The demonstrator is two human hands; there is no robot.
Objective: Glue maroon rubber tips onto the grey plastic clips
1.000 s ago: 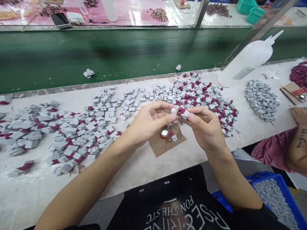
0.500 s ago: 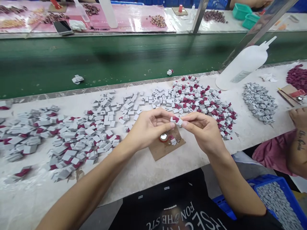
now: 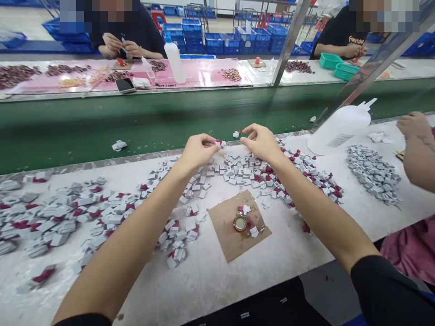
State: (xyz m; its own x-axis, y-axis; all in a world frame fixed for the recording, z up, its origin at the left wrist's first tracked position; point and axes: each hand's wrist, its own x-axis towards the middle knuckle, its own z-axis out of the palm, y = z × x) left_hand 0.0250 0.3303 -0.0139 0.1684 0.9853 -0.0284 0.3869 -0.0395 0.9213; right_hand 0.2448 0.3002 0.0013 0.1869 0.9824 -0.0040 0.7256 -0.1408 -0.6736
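my l hand (image 3: 200, 153) pinches grey/maroon pc (image 3: 220, 143) at 12, r hand (image 3: 263, 144) reaching, fingers apart, nr loose pc (image 3: 236, 134); prob needs light pinch

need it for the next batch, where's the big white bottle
In the head view, the bottle lies right of centre, beside the gray pile.

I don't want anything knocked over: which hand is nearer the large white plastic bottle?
Right. The right hand is to the left of the bottle, with its fingers apart; the left hand, pinching a small grey-and-maroon piece, is farther left.
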